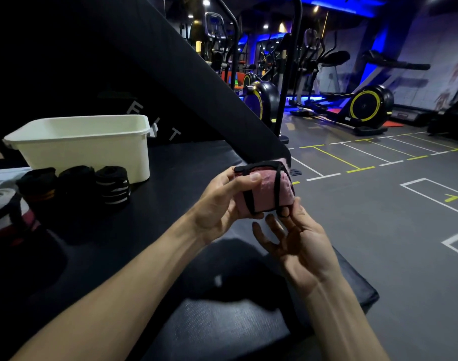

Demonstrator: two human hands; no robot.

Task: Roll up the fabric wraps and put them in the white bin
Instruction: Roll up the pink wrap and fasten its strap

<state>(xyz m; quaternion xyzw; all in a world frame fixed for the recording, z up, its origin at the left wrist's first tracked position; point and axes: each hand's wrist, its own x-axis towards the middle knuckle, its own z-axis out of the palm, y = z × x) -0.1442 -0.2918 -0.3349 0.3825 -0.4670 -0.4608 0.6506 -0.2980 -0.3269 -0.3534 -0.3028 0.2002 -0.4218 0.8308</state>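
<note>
Gym machines line the dim, blue-lit room behind a black padded tabletop (170, 183). Above its right edge, the left hand (220, 204) holds a rolled pink wrap (264, 190), its grip curled around the roll with the thumb pressing on top. A black elastic cord (277, 188) crosses the roll. The right hand (298, 246) sits just under it, fingers spread, fingertips touching the cord's loop. Three rolled black wraps (74, 188) stand just in front of the white bin (87, 147) at the left.
</note>
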